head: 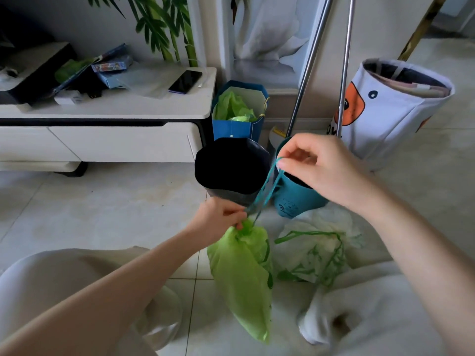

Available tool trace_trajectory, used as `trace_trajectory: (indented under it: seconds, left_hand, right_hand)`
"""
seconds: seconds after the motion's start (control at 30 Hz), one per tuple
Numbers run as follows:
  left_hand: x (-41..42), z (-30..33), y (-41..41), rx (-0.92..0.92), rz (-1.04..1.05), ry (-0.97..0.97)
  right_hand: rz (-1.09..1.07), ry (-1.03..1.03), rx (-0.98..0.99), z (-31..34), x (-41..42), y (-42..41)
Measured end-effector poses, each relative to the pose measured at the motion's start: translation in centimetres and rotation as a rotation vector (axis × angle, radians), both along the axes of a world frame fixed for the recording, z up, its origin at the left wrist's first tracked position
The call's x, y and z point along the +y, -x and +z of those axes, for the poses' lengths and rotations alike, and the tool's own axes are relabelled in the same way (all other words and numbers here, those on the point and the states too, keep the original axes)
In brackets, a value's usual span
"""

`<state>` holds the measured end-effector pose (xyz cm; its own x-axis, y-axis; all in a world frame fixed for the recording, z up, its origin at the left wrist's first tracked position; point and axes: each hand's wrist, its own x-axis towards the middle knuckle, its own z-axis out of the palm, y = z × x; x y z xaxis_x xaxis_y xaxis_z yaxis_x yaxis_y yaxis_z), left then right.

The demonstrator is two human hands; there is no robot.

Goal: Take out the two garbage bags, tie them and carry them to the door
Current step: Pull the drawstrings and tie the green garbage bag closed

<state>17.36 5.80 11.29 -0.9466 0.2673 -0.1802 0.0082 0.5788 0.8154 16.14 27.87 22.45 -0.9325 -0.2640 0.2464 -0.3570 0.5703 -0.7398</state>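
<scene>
A light green garbage bag (243, 278) hangs in front of me above the tiled floor. My left hand (218, 219) pinches its gathered neck. A teal drawstring (267, 188) runs up from the neck to my right hand (318, 170), which grips its loop and holds it taut. A white garbage bag (316, 253) with a green drawstring lies on the floor to the right of the green one. Behind the bags stand a black bin (231, 170) and a teal bin (295, 199), side by side.
A white low cabinet (102, 140) with a phone (185, 82) and clutter stands at the left. A blue paper bag (239, 111) holding green plastic sits beside it. Two metal poles (344, 73) and a white fabric basket (390, 106) stand at the right. My knees fill the lower corners.
</scene>
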Motion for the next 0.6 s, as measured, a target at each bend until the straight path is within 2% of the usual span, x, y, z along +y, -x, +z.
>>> trace_trajectory:
  seconds: [0.1,0.23,0.4,0.5,0.53,0.6]
  left_hand:
    - [0.8,-0.7,-1.0,0.024,-0.278,0.229]
    - [1.3,-1.3,-1.4,0.016,-0.378,0.313]
    - [1.7,-1.5,-1.3,-0.032,-0.351,0.283]
    - [1.5,-1.6,-0.9,-0.093,-0.280,0.210]
    - [1.5,-1.6,-0.8,-0.110,-0.250,0.173]
    - [1.3,-1.5,-0.6,-0.142,-0.191,0.094]
  right_hand:
    - [0.106,-0.012,-0.053,-0.6,-1.4,-1.0]
    - [0.166,0.089,-0.081,-1.5,-2.7,-1.1]
    - [0.184,0.164,-0.127,-2.1,-3.2,-0.4]
    - [0.107,0.180,-0.289,-3.0,-3.0,0.5]
    - [0.064,0.123,-0.355,-3.5,-3.0,0.6]
    - [0.039,-0.127,-0.487,-4.5,-3.2,0.5]
